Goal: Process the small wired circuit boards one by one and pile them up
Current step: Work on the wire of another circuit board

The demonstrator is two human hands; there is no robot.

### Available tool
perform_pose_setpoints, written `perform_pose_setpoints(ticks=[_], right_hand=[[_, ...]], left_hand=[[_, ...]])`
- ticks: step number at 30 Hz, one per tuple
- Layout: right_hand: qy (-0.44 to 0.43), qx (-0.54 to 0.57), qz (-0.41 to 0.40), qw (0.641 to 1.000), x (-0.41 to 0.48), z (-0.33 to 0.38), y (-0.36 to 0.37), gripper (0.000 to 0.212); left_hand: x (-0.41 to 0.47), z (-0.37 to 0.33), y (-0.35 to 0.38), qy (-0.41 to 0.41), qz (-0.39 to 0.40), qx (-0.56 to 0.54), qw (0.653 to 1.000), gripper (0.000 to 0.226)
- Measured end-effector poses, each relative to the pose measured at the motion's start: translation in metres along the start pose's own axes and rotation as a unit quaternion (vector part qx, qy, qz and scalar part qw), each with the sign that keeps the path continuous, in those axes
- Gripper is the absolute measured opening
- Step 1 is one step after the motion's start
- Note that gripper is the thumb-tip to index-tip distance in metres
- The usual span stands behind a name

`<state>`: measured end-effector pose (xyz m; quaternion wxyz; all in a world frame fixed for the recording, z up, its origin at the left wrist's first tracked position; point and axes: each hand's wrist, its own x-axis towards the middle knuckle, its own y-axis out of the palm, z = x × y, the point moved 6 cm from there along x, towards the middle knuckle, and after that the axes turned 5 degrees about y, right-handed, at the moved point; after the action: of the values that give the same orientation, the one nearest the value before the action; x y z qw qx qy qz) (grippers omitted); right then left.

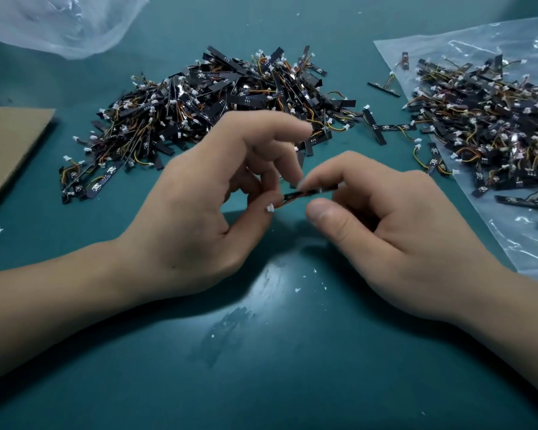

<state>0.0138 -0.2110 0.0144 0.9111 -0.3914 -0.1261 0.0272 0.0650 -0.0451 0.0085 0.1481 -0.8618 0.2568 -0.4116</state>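
Both hands hold one small black circuit board (305,193) with coloured wires and a white connector, just above the green mat. My left hand (212,209) pinches its left end near the connector. My right hand (385,225) pinches the right end between the fingertips, the thumb lying below it. A large pile of the same wired boards (218,100) lies behind my left hand. A second heap of boards (491,125) rests on a clear plastic bag (522,243) at the right.
A few loose boards (382,125) lie between the two heaps. A cardboard sheet (10,150) sits at the left edge, and a crumpled clear bag (62,23) at the top left. Small white plastic bits dot the green mat (261,352).
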Motion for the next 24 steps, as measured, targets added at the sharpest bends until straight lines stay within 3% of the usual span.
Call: perform_pose_setpoints(ticks=[4, 8, 14, 17, 24], right_hand=[[-0.001, -0.015, 0.004, 1.000, 0.001, -0.005, 0.001, 0.019], [-0.015, -0.027, 0.018, 0.999, 0.000, -0.002, 0.004, 0.018], [-0.009, 0.055, -0.034, 0.998, 0.001, -0.002, -0.006, 0.024], [-0.030, 0.039, -0.011, 0.999, -0.001, 0.001, -0.003, 0.021], [-0.060, -0.018, 0.009, 0.998, -0.003, 0.005, 0.002, 0.023]], left_hand=[[-0.002, -0.002, 0.007, -0.041, 0.039, 0.019, 0.998, 0.065], [0.002, -0.009, 0.004, -0.045, 0.092, 0.124, 0.987, 0.024], [0.004, -0.021, 0.008, -0.023, 0.155, 0.213, 0.964, 0.022], [0.005, -0.018, 0.007, -0.056, 0.155, 0.212, 0.963, 0.022], [0.007, -0.025, 0.013, -0.024, 0.181, 0.234, 0.955, 0.019]])
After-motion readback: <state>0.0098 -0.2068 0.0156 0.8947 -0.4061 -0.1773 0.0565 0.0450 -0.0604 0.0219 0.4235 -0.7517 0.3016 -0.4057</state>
